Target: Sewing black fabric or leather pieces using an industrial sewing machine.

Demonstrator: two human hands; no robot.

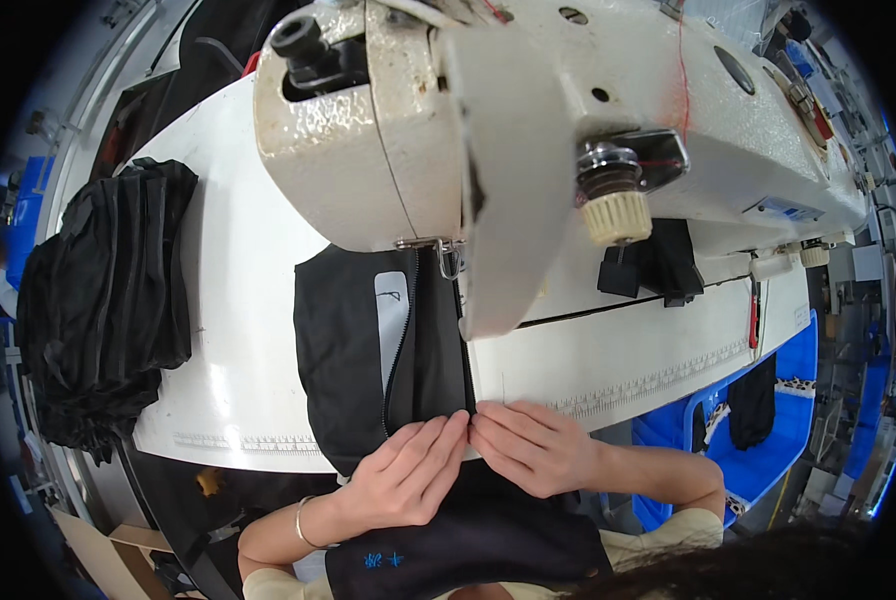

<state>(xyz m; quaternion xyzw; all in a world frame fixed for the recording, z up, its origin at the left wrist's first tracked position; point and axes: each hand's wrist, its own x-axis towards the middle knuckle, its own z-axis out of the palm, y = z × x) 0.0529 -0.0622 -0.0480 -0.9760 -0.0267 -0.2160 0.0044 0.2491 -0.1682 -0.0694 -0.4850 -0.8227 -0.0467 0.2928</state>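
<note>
A black fabric piece (338,350) with a zipper (401,345) running lengthwise lies on the white sewing table, its far end under the sewing machine's (528,120) head. A white strip (392,310) shows beside the zipper. At the near right edge of the fabric, my left hand (408,470) pinches the cloth with fingers pressed together. My right hand (533,447) meets it fingertip to fingertip, also closed on that edge. The thumbs of both hands are hidden. A pale flat guard on the machine covers the needle area from view.
Stacked black fabric pieces (108,300) lie at the table's left. A black object (653,262) sits beneath the machine arm. Red-handled snips (755,312) rest at the right edge. A blue bin (778,440) with dark cloth stands below right. Printed rulers line the table's front edge.
</note>
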